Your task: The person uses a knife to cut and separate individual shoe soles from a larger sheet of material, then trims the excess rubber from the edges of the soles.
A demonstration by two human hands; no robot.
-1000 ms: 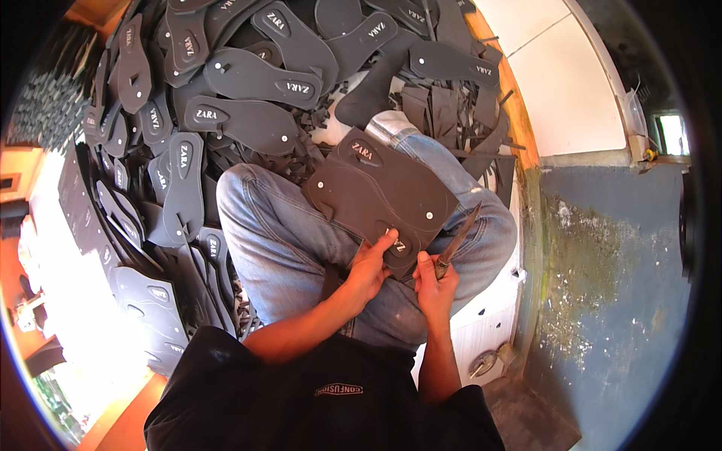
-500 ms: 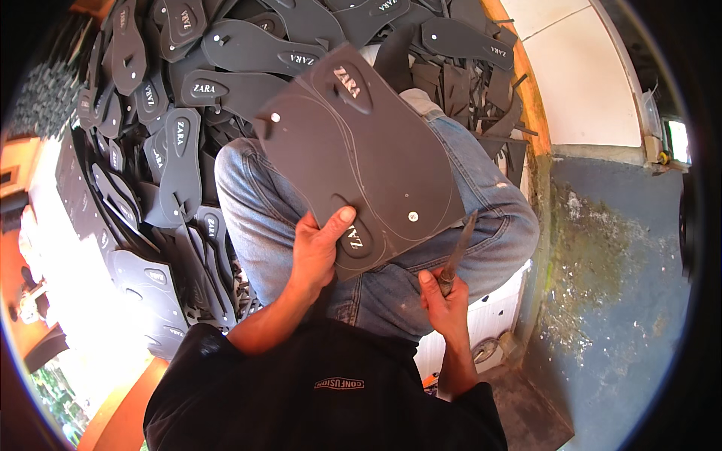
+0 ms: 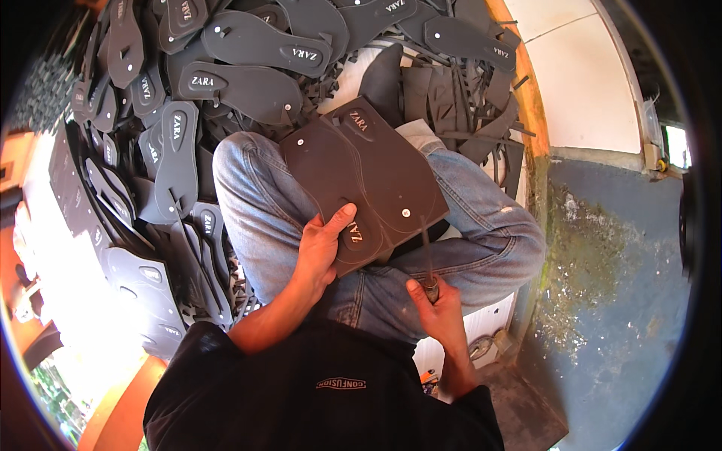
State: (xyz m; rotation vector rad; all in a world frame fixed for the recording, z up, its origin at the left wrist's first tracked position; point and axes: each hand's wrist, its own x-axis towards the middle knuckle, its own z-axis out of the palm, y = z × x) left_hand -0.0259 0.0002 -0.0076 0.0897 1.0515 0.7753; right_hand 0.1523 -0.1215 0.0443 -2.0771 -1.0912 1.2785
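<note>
Head view: dark sheet (image 3: 376, 177) now lower

Beneath the sole sheet (image 3: 387, 169), the left grip (image 3: 317, 249) has fingers hidden; at the sheet's near right edge, a knife blade (image 3: 427, 254) is blurred, its handle (image 3: 431, 289) mostly covered by the right grip (image 3: 442, 312); beyond the sheet, the sole pile (image 3: 259, 43) is cut off by the upper edge.

the head-worn fisheye looks down from close above the lap (image 3: 380, 297)
</note>
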